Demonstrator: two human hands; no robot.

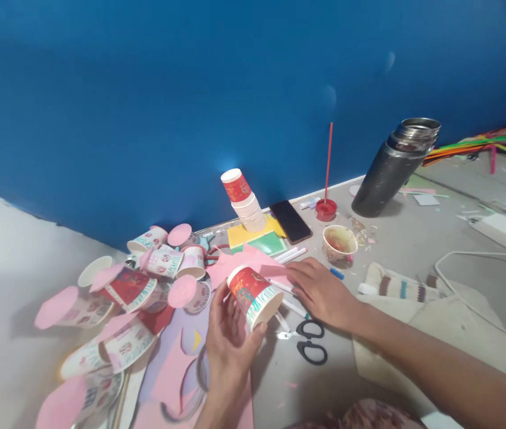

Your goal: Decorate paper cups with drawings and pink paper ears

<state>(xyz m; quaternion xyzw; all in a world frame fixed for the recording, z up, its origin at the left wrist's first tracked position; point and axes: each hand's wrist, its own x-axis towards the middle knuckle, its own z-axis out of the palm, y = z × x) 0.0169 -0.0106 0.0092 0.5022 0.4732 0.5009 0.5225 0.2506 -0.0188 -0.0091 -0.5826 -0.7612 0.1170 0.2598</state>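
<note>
My left hand (230, 351) is closed around a paper cup (250, 293), red with a patterned print and blue-green marks along its wide end. The cup is tilted above the table. My right hand (322, 295) rests low on the table, its fingers stretched out over pink paper (244, 259) and beside white marker pens (295, 308). No object shows in that hand, though its fingertips are partly hidden. Black-handled scissors (312, 342) lie just below it, and a blue pen cap (337, 273) is close by.
Decorated paper cups with pink discs (132, 342) crowd the left. Stacked cups (248, 208) stand by the blue wall (190, 107), next to a phone (291, 221). A used paper bowl (340, 241), dark open flask (384, 173), cloth (431, 333) and white cable (471, 253) occupy the right.
</note>
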